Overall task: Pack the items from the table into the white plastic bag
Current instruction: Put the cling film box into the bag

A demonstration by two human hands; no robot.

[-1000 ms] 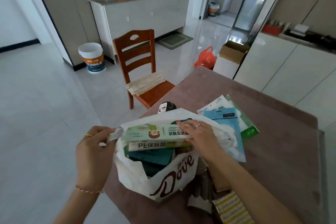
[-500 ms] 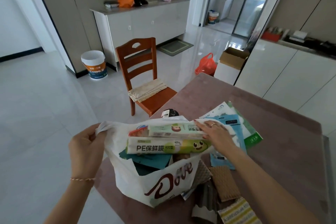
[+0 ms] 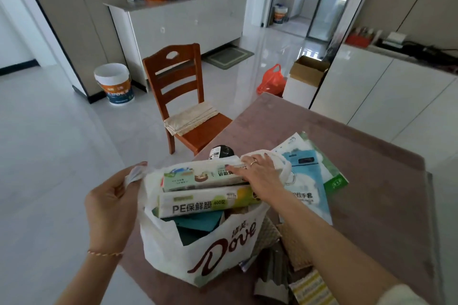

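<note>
The white plastic bag (image 3: 173,252) with brown "Dove" lettering stands at the table's near left corner. My left hand (image 3: 111,203) pinches its left handle and holds the mouth apart. Two long boxes lie across the opening: a pale green box (image 3: 198,177) and, below it, a yellow-white cling film box (image 3: 205,203). My right hand (image 3: 260,176) grips the right end of the green box against the bag's right handle. A dark teal packet (image 3: 200,224) sits deeper inside. A black roll (image 3: 221,151) shows behind the bag.
Flat blue and green packets (image 3: 309,176) lie on the brown table (image 3: 371,205) right of the bag. Woven brown pads and a striped cloth (image 3: 297,255) sit by my right forearm. A wooden chair (image 3: 183,96) stands just beyond the table's left edge.
The bag's mouth has been pulled wider by my left hand. My right hand has shifted to the right end of the green box, and both boxes now lie flatter across the opening.
</note>
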